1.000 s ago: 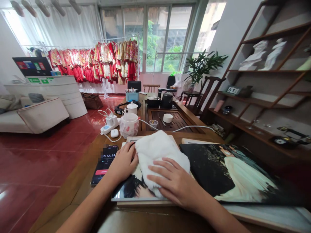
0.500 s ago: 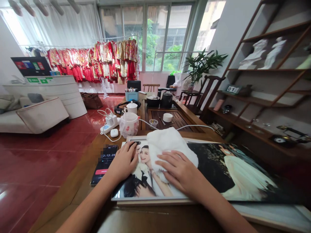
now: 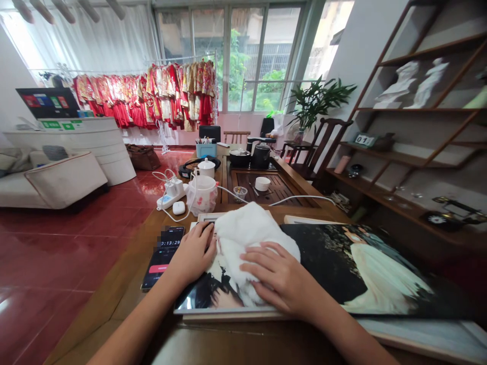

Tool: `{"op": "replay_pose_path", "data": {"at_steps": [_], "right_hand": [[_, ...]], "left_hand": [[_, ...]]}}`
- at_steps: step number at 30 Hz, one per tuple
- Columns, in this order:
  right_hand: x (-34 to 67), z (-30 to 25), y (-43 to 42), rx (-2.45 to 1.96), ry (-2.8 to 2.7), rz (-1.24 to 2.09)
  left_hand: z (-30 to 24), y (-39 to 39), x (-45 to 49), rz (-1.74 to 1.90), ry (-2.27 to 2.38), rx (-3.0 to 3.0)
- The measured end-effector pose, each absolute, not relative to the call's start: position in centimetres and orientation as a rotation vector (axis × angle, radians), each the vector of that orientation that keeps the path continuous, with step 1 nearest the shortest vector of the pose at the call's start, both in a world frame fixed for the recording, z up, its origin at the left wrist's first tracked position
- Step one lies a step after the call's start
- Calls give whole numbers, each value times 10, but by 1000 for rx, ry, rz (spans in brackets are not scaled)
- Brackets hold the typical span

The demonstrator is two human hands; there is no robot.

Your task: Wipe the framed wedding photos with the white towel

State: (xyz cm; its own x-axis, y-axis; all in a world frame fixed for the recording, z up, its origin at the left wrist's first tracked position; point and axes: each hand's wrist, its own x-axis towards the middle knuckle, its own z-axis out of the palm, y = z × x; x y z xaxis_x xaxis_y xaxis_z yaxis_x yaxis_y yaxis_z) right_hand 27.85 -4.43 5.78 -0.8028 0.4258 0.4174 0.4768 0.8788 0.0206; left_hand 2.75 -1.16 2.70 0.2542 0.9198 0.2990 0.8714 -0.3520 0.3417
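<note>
My right hand [image 3: 279, 276] presses a folded white towel [image 3: 253, 233] onto a glossy photo print [image 3: 190, 299] and has its fingers curled over the fabric. The towel covers much of that print, including most of the pictured couple's upper part. My left hand [image 3: 196, 251] lies on the print's left edge, fingers stretched out, and holds nothing. To the right is a dark photo panel [image 3: 323, 268] showing a pale gown. Pale frames are partly visible beneath both pictures. What lies under my right palm is hidden.
A phone [image 3: 163, 258] rests left of the print. Behind are a power strip [image 3: 163, 202], a white cup in plastic [image 3: 202, 192], a small white bowl [image 3: 263, 183] and a tea tray [image 3: 297, 195]. A cable [image 3: 300, 197] crosses the table. Shelves [image 3: 418, 109] stand at the right.
My right hand has slid the towel a little to the left across the print, covering the pictured faces. My left hand has stayed in place.
</note>
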Motion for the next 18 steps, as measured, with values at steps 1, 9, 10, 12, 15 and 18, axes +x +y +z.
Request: {"op": "replay_pose_path", "data": {"at_steps": [1,9,10,12,15,18], "right_hand": [[281,57,-42,-708,-2620,-221],[284,52,-36,-775,-2580,-330],[283,52,-38,-746,-2584,-322],[279,53,-42,-674,-2600,-287],[275,55,-47,-596,-2625,-232],[275,56,-47,-584,-2650,-223]], "left_hand": [[26,-11,28,693,1734,2392],[25,-12,29,673,1751,2399],[25,-12,29,668,1751,2400],[25,-12,28,663,1755,2400],[26,-13,28,666,1752,2412],[27,-13,29,678,1744,2422]]}}
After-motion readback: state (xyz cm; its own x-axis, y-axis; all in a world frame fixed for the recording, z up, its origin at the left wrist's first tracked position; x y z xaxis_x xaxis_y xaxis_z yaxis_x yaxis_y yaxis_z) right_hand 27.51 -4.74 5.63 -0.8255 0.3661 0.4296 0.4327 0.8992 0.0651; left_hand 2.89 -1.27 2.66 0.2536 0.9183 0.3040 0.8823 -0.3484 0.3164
